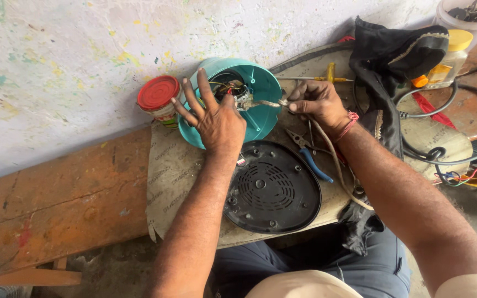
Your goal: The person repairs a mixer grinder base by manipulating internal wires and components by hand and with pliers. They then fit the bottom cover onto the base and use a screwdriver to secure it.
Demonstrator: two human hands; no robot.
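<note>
Seen from the head camera, a person repairs a teal appliance shell (249, 105) lying open on its side on a sheet of cardboard (172, 171) over a worn wooden bench (67, 193). The left hand (213, 118) presses flat against the shell's rim, fingers spread wide, steadying it. The right hand (318, 102), just right of the shell, pinches a pale cord (332, 157) whose end reaches into the exposed wiring (230, 85) inside.

The work looks well under way: the black base plate (271, 187) is already off and lies below the shell, and blue-handled pliers (307, 154) rest between the two. By the look of it, the cord connection is not finished and the plate has yet to go back on. A red-lidded jar (159, 99) stands left of the shell; a yellow-handled screwdriver (321, 78) lies to its right.
</note>
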